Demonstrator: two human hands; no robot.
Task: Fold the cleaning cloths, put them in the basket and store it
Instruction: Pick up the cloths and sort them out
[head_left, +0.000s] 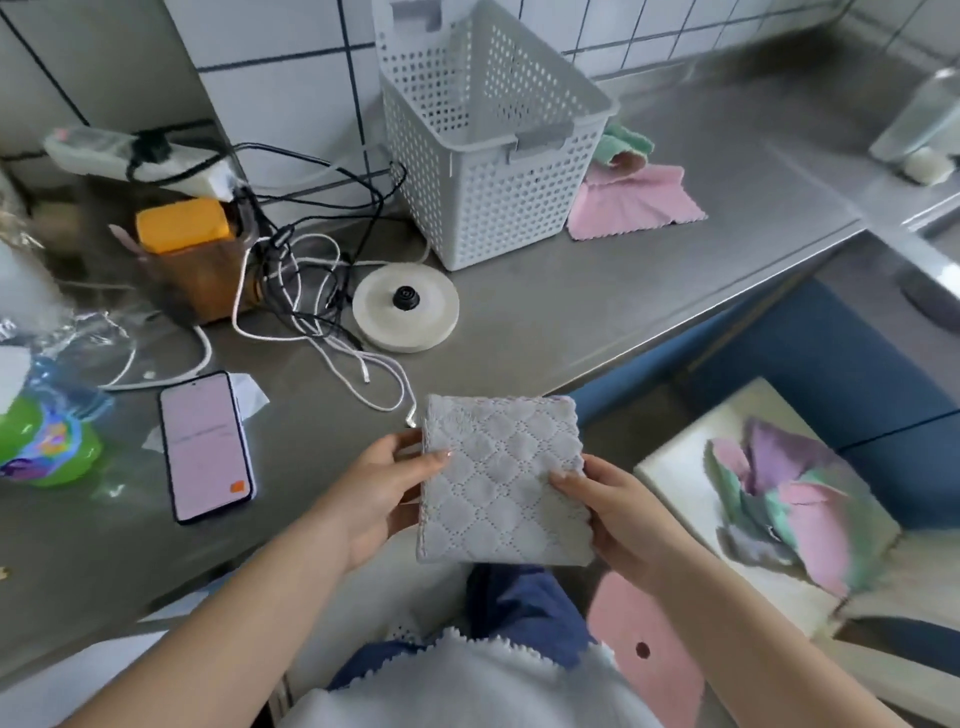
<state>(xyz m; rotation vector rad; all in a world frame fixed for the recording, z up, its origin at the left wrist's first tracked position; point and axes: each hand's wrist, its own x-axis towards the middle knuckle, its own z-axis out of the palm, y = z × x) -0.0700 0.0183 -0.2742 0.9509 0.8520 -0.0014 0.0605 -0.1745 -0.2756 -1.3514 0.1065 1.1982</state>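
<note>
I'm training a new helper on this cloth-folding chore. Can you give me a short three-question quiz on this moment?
1. True or false: the grey cloth is held by both the left hand and the right hand.
2. What lies right of the basket: A) phone B) pink cloth C) kettle base?
3. Fill in: the phone lies on the ___.

Key: 1 true; 2 B; 3 counter.

Folded grey quilted cloth (501, 480) held flat above counter edge; perforated grey basket (483, 156) upright behind.
</note>
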